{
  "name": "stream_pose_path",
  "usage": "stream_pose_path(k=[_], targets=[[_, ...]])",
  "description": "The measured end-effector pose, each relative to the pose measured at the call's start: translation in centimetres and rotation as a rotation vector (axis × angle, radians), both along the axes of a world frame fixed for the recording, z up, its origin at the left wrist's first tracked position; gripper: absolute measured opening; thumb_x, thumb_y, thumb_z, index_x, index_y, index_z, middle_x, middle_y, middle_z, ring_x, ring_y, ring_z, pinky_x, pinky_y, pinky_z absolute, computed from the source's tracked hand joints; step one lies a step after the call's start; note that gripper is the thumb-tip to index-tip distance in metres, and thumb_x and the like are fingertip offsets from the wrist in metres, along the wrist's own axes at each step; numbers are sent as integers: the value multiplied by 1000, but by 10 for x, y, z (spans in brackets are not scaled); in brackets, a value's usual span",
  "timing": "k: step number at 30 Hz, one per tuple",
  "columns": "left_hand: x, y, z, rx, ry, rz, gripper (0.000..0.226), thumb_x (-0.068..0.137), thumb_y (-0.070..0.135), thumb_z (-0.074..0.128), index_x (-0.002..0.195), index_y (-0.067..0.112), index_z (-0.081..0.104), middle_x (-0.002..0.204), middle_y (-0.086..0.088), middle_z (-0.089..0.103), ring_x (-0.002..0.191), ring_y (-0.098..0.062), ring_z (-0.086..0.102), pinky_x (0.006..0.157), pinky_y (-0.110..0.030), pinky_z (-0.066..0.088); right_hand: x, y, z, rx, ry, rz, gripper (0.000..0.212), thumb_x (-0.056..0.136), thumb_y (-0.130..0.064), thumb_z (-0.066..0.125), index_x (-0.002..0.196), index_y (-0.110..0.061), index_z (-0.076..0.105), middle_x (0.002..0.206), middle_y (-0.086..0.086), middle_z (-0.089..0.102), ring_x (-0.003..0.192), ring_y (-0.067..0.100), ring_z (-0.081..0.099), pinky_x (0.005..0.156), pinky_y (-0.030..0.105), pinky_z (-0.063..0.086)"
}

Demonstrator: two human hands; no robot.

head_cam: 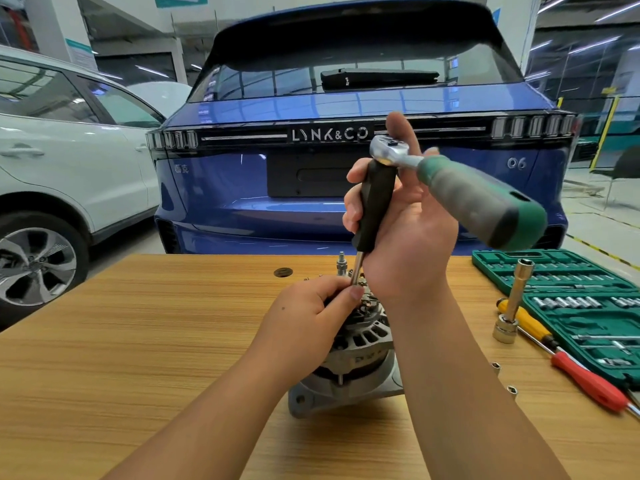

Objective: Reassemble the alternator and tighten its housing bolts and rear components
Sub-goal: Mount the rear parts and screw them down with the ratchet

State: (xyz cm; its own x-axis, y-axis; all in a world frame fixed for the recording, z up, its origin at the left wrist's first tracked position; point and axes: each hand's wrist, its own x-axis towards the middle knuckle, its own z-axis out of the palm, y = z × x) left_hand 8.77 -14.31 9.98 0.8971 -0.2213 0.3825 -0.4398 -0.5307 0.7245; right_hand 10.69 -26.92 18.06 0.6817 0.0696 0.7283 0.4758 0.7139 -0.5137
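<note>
Alternator stands rear-up on wooden bench, near edge. Left hand on its top, pinching the driver shaft low, likely steadying the tip on a rear fastener; tip itself hidden. Right hand wraps black spinner handle above the alternator, ratchet seated on its head for leverage. Socket case lies right of alternator, within reach.

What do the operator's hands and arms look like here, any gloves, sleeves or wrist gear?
Both hands are bare: no gloves on the left hand or the right hand. Both forearms are bare to the frame's bottom edge, so no sleeve shows. No watch, ring, strap or cable shows on either wrist. The left hand has a small dark spot on its back.
</note>
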Motion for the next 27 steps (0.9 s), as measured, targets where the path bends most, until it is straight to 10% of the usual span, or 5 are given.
stream_pose_path(k=[8, 14, 21, 27], targets=[[0, 0, 0, 32, -32, -6, 19, 102, 49, 50, 92, 53, 66, 91, 26, 68, 89, 6, 60, 74, -31, 53, -6, -2, 0, -28, 222, -386, 15, 94, -26, 69, 82, -20, 63, 67, -3, 44, 53, 12, 34, 49, 25, 30], [2, -1, 0, 16, -14, 31, 17, 101, 51, 49, 90, 59, 60, 94, 37, 65, 92, 14, 57, 69, -23, 46, -1, -1, -4, -56, 90, -232, 30, 100, -14, 57, 124, -32, 58, 85, -1, 62, 63, 13, 50, 56, 25, 42], [-1, -1, 1, 9, -3, 29, 16, 102, 49, 49, 93, 55, 62, 92, 36, 66, 90, 14, 58, 67, -20, 42, 6, 6, -10, -94, -78, -243, 44, 100, -8, 50, 127, -41, 60, 85, 0, 60, 59, 16, 43, 52, 27, 40], [0, -2, 0, -17, 9, 17, 17, 101, 46, 51, 107, 45, 68, 94, 30, 67, 91, 9, 60, 71, -22, 46, 5, 3, -11, -53, -74, 38, 45, 98, -44, 52, 138, -23, 54, 93, 8, 60, 68, 21, 46, 61, 28, 41]])
